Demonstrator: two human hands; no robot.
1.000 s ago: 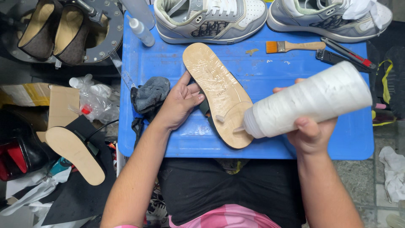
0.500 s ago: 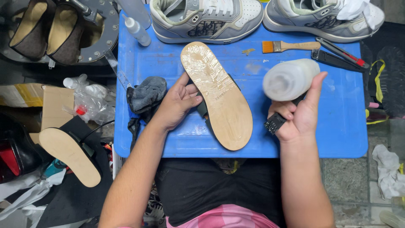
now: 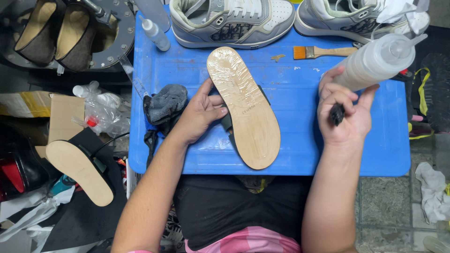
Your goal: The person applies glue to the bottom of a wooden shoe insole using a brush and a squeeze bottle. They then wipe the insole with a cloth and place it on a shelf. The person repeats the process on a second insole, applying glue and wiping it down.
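Note:
A tan sandal sole [image 3: 244,107] lies bottom-up on the blue table [image 3: 300,79], its surface shiny. My left hand [image 3: 199,114] rests against its left edge, fingers on the black strap beneath. My right hand [image 3: 342,110] grips a translucent white squeeze bottle [image 3: 375,61], whose nozzle points up and to the right, and pinches a small black item between the fingers.
Two grey sneakers [image 3: 232,18] [image 3: 356,16] stand along the table's far edge. A wooden brush [image 3: 318,51] lies near them, a small dropper bottle [image 3: 155,33] at far left, a dark rag [image 3: 165,103] by my left hand. Another sole [image 3: 79,171] and brown shoes [image 3: 51,33] sit on the left.
My right hand lifted the squeeze bottle off the sole, swung it upright and carried it to the right. The left hand stayed on the sole.

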